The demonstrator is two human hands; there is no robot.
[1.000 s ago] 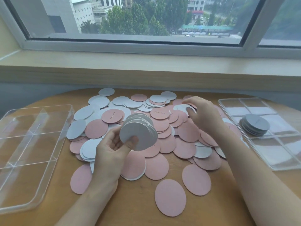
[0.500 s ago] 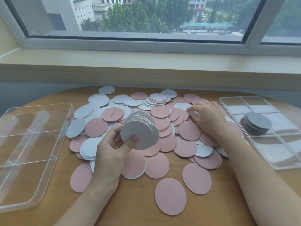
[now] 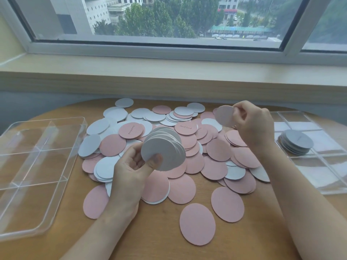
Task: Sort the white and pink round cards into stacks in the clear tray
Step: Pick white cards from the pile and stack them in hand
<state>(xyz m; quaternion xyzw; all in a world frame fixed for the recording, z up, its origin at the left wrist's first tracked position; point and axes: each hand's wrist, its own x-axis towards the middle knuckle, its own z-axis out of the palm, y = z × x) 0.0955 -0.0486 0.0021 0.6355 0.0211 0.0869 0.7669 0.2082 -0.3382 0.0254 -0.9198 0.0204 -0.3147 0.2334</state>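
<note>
Right now the left hand (image 3: 129, 171) holds a fanned stack of white cards (image 3: 163, 149) above the heap, its thumb pressed on the face of the front card and its fingers curled behind the stack. The right hand (image 3: 251, 126) is lifted over the far right side of the heap and pinches a single white card (image 3: 224, 115) by its right edge between thumb and curled fingers; the card stands nearly upright, clear of the cards below. Between the two hands a loose pile of pink and white cards (image 3: 217, 149) is spread across the round wooden table (image 3: 159, 241), many overlapping, and a few pink ones lie alone at the near edge of the pile. A couple of the pink cards show small handwriting. On the right, a clear tray (image 3: 319, 182) with divided compartments sits just beside the pile, and one of its middle compartments holds a short stack of white cards (image 3: 298, 141), slightly fanned. On the left, a second clear tray (image 3: 24, 184) rests on the table, close to the pile's left edge. Behind the table runs a pale window sill (image 3: 169, 68) under a window that looks out on trees and buildings.
</note>
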